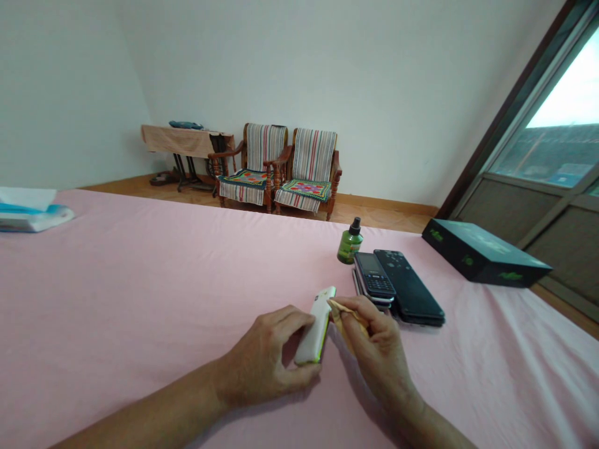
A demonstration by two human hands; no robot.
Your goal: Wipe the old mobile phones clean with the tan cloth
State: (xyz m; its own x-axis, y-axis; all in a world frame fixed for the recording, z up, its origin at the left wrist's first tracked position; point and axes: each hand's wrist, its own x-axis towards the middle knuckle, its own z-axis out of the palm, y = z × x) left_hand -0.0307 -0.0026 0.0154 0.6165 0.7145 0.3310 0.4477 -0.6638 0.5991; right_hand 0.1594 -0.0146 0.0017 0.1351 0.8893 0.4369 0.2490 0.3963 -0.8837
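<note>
A white mobile phone with a yellow-green edge is tilted up on its side, its back with the camera facing me. My left hand grips it by the left side and bottom end, thumb and fingers closed on it. In my right hand a yellowish cloth is pinched between thumb and fingers. The cloth's folded tip touches or nearly touches the phone's right edge near the top. Just beyond my right hand lies a stack of phones, a keypad phone on top.
Beside the stack lies a long black phone-like slab. Behind stands a green spray bottle; a black box sits at the right. A white and blue packet lies far left on the pink cloth. Two wooden chairs stand beyond.
</note>
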